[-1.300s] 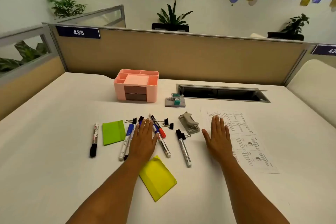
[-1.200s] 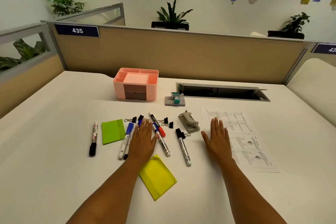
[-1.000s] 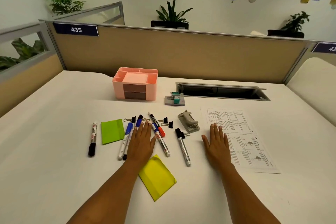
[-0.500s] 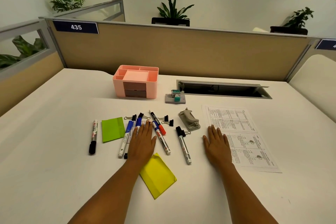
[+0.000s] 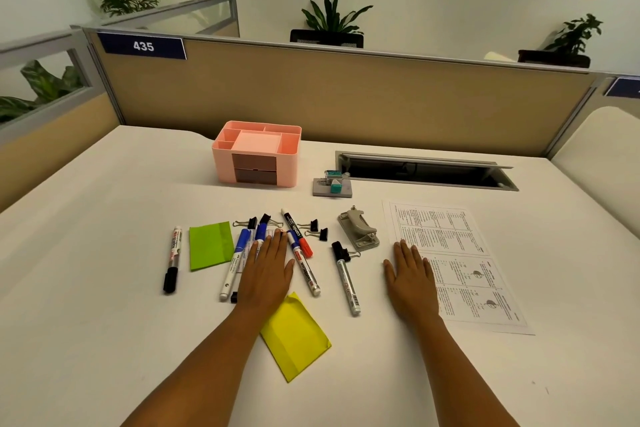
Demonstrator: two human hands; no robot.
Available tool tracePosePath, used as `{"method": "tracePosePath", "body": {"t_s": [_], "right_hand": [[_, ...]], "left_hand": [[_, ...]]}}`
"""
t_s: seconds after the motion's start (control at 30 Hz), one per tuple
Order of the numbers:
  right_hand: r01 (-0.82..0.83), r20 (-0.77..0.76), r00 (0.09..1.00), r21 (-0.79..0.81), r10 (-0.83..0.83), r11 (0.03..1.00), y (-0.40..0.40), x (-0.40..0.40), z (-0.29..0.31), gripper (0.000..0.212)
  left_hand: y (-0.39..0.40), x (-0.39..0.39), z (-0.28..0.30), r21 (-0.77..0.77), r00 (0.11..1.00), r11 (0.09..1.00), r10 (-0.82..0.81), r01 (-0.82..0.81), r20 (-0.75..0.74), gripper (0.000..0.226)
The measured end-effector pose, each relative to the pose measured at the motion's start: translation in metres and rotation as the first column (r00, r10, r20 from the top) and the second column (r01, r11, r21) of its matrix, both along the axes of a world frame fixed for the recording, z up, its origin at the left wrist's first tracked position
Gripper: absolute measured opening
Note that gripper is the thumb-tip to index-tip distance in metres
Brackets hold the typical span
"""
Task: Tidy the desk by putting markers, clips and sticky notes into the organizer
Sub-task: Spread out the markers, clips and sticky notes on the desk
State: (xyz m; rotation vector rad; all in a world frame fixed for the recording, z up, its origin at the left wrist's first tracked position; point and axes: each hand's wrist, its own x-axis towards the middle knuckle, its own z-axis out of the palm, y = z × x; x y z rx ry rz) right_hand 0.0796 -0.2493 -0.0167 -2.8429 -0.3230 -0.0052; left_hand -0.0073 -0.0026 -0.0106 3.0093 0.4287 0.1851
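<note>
both hands are laid flat, fingers straight, nothing gripped: the left hand over the markers mid-desk, the right hand by the paper. the organizer stands near the far edge, unfilled; sorting is judged not yet begun.

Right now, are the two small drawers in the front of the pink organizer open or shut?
Shut. Both brown drawers sit flush with the front wall of the pink organizer, stacked one above the other, neither pulled out.

My view: smooth matt pink plastic box organizer, matt white desk top, printed white paper sheet.
</note>
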Motion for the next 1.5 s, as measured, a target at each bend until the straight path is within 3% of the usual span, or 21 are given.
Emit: {"method": "tracePosePath", "body": {"t_s": [0.47,0.6,0.7,0.83,1.0,1.17,1.5], "right_hand": [[0.007,-0.027,1.0,0.066,-0.005,0.998,-0.001,0.003,0.002,0.055],[0.045,0.008,0.999,0.207,-0.047,0.977,0.01,0.008,0.017,0.053],[-0.025,0.083,0.997,0.329,-0.002,0.944,0.034,0.009,0.03,0.05],[-0.074,0.032,0.997,0.413,0.066,0.908,0.068,0.01,0.037,0.052],[-0.079,0.008,0.997,0.364,0.082,0.928,0.088,0.006,0.029,0.053],[-0.057,0.03,0.998,0.272,0.051,0.961,0.09,0.001,0.017,0.052],[0.023,0.038,0.999,0.285,-0.036,0.958,0.117,-0.012,0.002,0.047]], "left_hand": [[0.0,-0.001,0.008,-0.083,1.0,0.997,0.004,-0.003,0.006,0.057],[0.002,0.003,0.015,-0.086,0.999,0.996,0.005,-0.002,0.045,0.055],[0.01,0.006,0.023,-0.088,0.996,0.996,0.025,-0.017,0.09,0.052],[0.028,0.004,0.031,-0.149,0.992,0.988,0.046,-0.029,0.115,0.051],[0.053,-0.006,0.029,-0.131,0.995,0.99,0.064,-0.055,0.071,0.051],[0.073,-0.02,0.019,-0.212,0.996,0.975,0.079,-0.072,0.028,0.052],[0.089,-0.022,0.007,-0.262,0.995,0.961,0.08,-0.091,-0.052,0.059]]}}
